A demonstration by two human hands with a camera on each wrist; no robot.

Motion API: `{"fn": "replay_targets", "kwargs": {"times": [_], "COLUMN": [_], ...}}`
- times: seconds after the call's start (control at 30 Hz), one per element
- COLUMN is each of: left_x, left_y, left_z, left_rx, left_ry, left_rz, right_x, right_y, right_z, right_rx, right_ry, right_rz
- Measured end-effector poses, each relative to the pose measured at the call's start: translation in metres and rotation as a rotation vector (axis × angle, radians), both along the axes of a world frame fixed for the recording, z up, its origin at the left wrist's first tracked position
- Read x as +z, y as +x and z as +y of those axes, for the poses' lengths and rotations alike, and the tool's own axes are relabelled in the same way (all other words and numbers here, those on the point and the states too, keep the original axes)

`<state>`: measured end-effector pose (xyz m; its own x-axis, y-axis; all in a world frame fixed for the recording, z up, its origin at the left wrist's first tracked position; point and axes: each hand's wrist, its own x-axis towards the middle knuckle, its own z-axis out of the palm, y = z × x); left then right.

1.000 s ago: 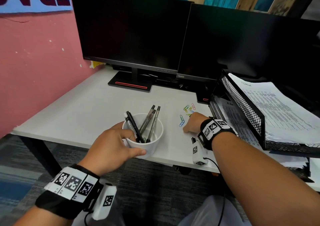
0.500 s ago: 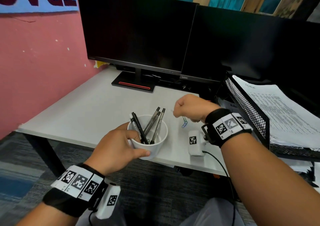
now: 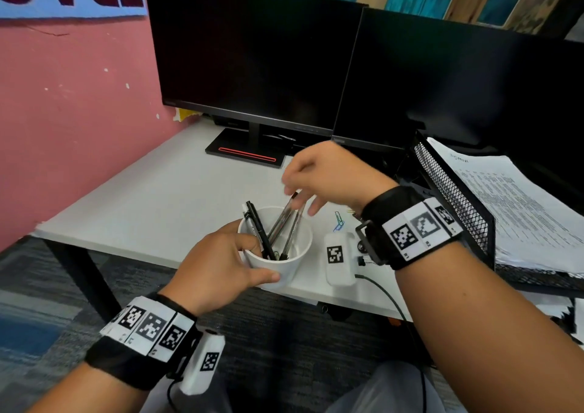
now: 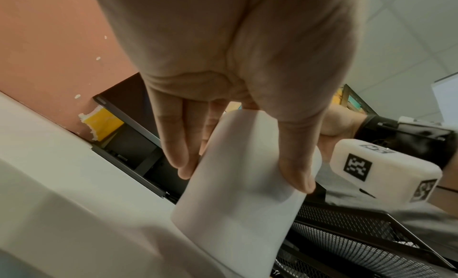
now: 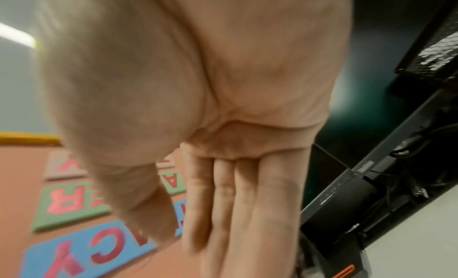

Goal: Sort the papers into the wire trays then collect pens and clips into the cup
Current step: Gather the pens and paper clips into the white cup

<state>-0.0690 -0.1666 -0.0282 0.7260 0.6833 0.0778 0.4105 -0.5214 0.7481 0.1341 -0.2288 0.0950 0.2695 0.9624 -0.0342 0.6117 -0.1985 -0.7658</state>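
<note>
On the white desk [image 3: 151, 204]: printed papers [image 3: 512, 204] trayed, pens [image 3: 278, 226] in white cup [image 3: 284, 267] gripped by left hand [image 3: 218, 270], right hand [image 3: 335, 175] fingers spread, coloured clips [image 3: 338, 220] uncollected

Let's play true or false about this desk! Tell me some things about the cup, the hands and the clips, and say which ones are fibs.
1. The left hand holds the white cup. True.
2. The cup has no pens in it. False: several pens stand in it.
3. The right hand is above the cup with its fingers spread. True.
4. All the clips are off the desk. False: some clips lie on the desk right of the cup.
5. The tray is empty. False: papers lie in it.
</note>
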Motion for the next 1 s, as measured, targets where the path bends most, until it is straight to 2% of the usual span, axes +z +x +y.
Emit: {"fn": "replay_targets", "kwargs": {"times": [0.07,0.17,0.23,0.3,0.43,0.6,0.87,1.0], "left_x": [0.0,0.0,0.0,0.0,0.002,0.0,-0.002,-0.002], "left_y": [-0.002,-0.004,-0.004,-0.005,-0.007,-0.01,-0.009,-0.006], "left_z": [0.001,0.002,0.003,0.003,0.003,0.007,0.006,0.003], "left_rx": [0.003,0.023,0.029,0.035,0.039,0.056,0.051,0.055], "left_ry": [-0.002,0.002,0.008,0.002,-0.005,0.003,0.005,0.015], "left_rz": [0.0,-0.001,-0.004,-0.007,0.003,-0.001,0.019,0.035], "right_x": [-0.004,-0.032,-0.058,-0.08,-0.104,-0.113,-0.121,-0.122], "right_y": [0.02,0.059,0.079,0.09,0.098,0.103,0.108,0.113], "right_z": [0.002,0.006,0.006,0.004,0.004,0.011,0.016,0.017], "right_rx": [-0.157,-0.333,-0.286,-0.141,-0.072,-0.065,-0.089,-0.223], "right_ry": [0.073,-0.032,-0.269,-0.48,-0.563,-0.582,-0.613,-0.586], "right_rz": [0.036,-0.153,-0.328,-0.477,-0.615,-0.68,-0.662,-0.603]}}
